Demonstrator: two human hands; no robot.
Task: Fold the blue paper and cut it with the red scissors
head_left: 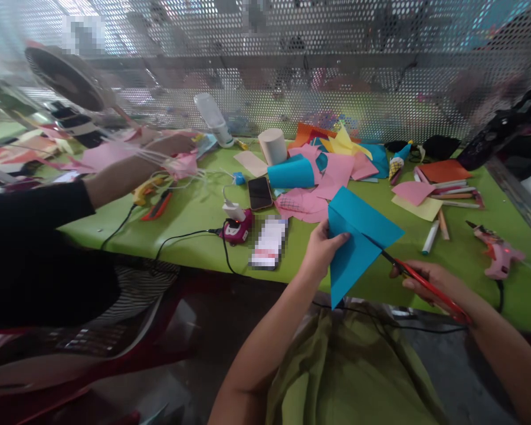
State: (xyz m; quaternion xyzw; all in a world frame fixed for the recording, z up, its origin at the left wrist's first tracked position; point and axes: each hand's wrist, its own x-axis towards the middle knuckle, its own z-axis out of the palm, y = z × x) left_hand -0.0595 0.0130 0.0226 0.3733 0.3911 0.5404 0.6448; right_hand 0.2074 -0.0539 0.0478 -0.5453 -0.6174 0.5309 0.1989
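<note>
A blue sheet of paper [351,260] is pinched at its left edge by my left hand [321,251], thumb on the front. The sheet is split by a cut running in from its right side, leaving an upper flap and a lower pointed part. My right hand [425,283] grips red-handled scissors [433,290], and their blade tips sit in the cut. Pink paper pieces [301,203] lie on the table behind the sheet. A rolled blue paper tube [292,172] rests beyond them.
On the green table [194,206] lie a phone [269,243], a dark phone [259,193] and a power socket [236,227] with cords. A pink glue gun [499,254] and markers [430,237] are at right. A co-worker's arm [124,174] reaches in from the left.
</note>
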